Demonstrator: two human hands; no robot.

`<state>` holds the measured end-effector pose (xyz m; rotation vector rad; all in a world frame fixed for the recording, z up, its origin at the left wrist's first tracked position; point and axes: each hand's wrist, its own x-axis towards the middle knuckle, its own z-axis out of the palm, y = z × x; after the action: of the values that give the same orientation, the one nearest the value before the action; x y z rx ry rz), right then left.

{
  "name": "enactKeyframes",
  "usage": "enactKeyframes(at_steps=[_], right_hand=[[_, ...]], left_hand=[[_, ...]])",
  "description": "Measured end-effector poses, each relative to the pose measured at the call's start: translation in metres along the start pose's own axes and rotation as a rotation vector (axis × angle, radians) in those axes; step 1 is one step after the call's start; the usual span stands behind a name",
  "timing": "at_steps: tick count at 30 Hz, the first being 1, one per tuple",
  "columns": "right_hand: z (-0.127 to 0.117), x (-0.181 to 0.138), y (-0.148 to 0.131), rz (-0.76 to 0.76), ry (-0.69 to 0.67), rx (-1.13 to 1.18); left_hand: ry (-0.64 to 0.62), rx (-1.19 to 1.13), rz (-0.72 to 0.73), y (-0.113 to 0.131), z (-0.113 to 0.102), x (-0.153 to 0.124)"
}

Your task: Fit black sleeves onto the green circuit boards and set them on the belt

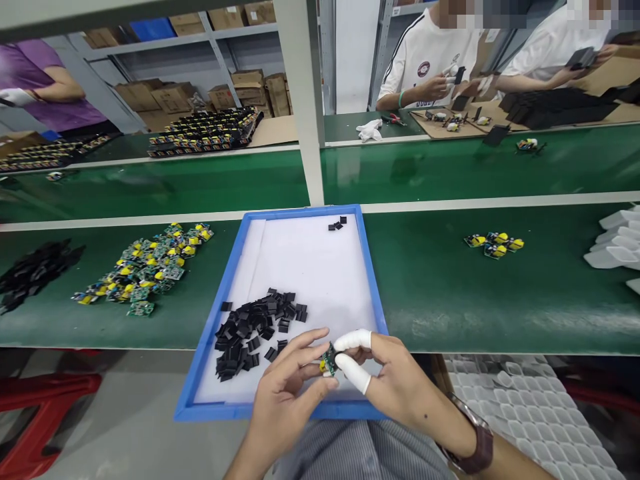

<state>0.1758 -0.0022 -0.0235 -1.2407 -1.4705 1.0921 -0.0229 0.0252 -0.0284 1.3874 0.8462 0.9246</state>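
Currently, through the head camera, I have both bare hands together over the near end of a blue-rimmed tray (320,267), with a small circuit board (329,360) between them. It is off the tray floor, close to the near rim. I see the board standing on edge, its long axis running roughly up and down the view with a slight tilt; the yellow part points left, toward the left palm.

My left hand (287,387) has fingers and thumb bent nearly together, fingertips at the board's upper end and thumb at its lower end. My right hand (405,380) wears white finger covers (357,341) on index finger and thumb, their tips pinched narrowly at the board's right side. Something dark shows there, but I cannot tell whether it is a separate piece.

To the left in the tray I see a pile of black pieces (253,327). More circuit boards (150,267) lie heaped on the green bench (430,293), left of the tray.
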Motion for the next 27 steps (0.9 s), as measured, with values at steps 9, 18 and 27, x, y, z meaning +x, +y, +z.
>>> enactKeyframes(at_steps=[9,18,27], right_hand=[[0.000,0.007,-0.009,0.021,-0.030,0.094],[-0.002,0.007,-0.016,-0.040,-0.097,-0.024],[0.005,0.016,-0.002,0.285,-0.120,0.477]], left_hand=[[0.018,0.251,0.222,-0.007,-0.001,-0.005],[0.019,0.337,0.276,-0.009,-0.004,-0.006],[0.080,0.218,0.202,-0.007,0.000,-0.004]])
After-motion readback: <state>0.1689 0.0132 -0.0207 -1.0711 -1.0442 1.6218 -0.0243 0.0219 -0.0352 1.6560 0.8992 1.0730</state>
